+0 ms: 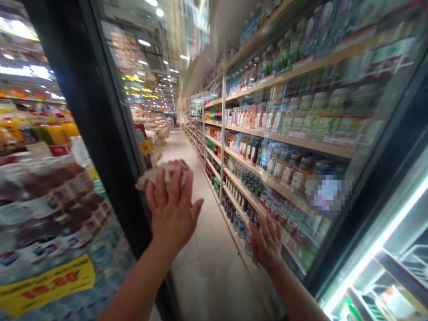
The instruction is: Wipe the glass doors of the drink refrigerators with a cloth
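Observation:
My left hand [172,218] lies with its fingers stretched over a crumpled pale cloth [147,178], pressing it to the glass door [210,285] near the dark frame [110,147] on the left. The cloth sticks out beyond the fingertips, and its middle is hidden under them. Lower and to the right, my right hand [267,244] reaches towards the same pane with fingers extended and holds nothing. Whether its fingertips touch the glass, I cannot tell.
Bottles [301,118] line long shelves, seen in or through the glass. At left stand packs of dark drinks [43,214] with a yellow price sign [50,283]. A bright light strip [377,249] and racks [401,272] of a lit cabinet are at lower right.

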### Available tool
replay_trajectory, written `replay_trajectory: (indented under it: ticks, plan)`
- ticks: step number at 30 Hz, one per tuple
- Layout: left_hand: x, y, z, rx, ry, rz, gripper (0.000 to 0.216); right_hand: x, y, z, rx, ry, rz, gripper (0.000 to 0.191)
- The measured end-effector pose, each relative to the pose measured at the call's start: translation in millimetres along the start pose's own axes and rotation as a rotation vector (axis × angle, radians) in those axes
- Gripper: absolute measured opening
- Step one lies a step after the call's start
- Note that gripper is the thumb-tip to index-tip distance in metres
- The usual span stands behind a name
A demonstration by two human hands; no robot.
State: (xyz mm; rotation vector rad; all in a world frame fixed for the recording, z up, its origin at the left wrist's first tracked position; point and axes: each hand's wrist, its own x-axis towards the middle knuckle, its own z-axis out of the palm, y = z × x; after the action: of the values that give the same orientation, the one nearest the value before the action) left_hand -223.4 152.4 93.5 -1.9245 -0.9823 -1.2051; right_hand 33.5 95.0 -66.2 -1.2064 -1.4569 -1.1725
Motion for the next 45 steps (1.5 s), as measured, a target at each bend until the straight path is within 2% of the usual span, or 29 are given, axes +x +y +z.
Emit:
replay_trajectory:
  ticks: [1,3,5,6,10,12,14,17,18,20,23,25,26,28,31,33,37,38,40,43,45]
  plan:
    - [-15,10,5,-0.008,-0.025,0.043,0.070,0,0,-1,0.004,0.000,0.000,0.044]
    - [-38,24,15,-0.045,-0.069,0.255,0.061,0,0,-2,0.008,0.001,0.000,0.045]
    - [-39,22,16,-0.027,-0.098,0.371,0.059,0,0,-3,0.004,-0.002,-0.005,0.048]
    - [-29,15,13,-0.006,-0.091,0.348,0.062,0,1,-3,0.001,-0.003,-0.009,0.049]
    - [19,-19,-1,0.015,0.066,0.039,0.076,-2,1,-1,-0.008,0.002,-0.007,0.050]
    - [12,-16,1,0.016,0.093,-0.009,0.079,-4,2,-1,-0.002,0.000,-0.003,0.048]
    - [-19,3,11,0.018,0.040,0.013,0.082,-6,2,0,0.014,0.002,-0.003,0.044]
    - [-60,26,25,-0.068,-0.087,0.164,0.066,-7,3,-1,0.048,0.008,-0.005,0.040]
    - [-61,25,26,-0.064,-0.110,0.204,0.061,-6,3,-1,0.058,0.010,-0.006,0.039]
    - [-39,12,19,-0.018,-0.079,0.196,0.063,-4,2,-2,0.070,0.016,-0.006,0.038]
    - [13,-14,2,-0.001,0.103,0.044,0.070,-1,1,-2,0.064,0.022,0.013,0.041]
    - [22,-15,-1,-0.005,0.136,-0.017,0.072,-2,2,-1,0.051,0.016,0.027,0.044]
    - [14,-9,2,0.000,0.111,-0.027,0.074,-3,2,-1,0.046,0.010,0.025,0.046]
    - [-18,11,12,-0.001,0.026,0.012,0.074,-5,4,0,0.040,0.006,0.011,0.048]
    - [-61,30,25,-0.077,-0.078,0.256,0.051,-5,6,-1,0.052,0.016,-0.005,0.047]
    - [-58,21,23,-0.056,-0.084,0.307,0.054,-4,5,-2,0.057,0.020,-0.002,0.048]
    - [-5,-14,7,0.000,0.093,0.014,0.072,-2,4,-3,0.052,0.016,0.007,0.052]
    - [1,-15,5,0.000,0.109,-0.037,0.074,-3,4,-3,0.054,0.013,0.011,0.052]
    - [-6,-3,8,-0.021,0.092,-0.064,0.075,-5,5,-2,0.059,0.000,0.012,0.052]
    - [-39,26,22,-0.091,-0.004,0.128,0.068,-7,6,-2,0.065,-0.009,0.010,0.051]
    - [-48,31,26,-0.090,-0.058,0.285,0.063,-7,7,-1,0.063,-0.005,0.006,0.051]
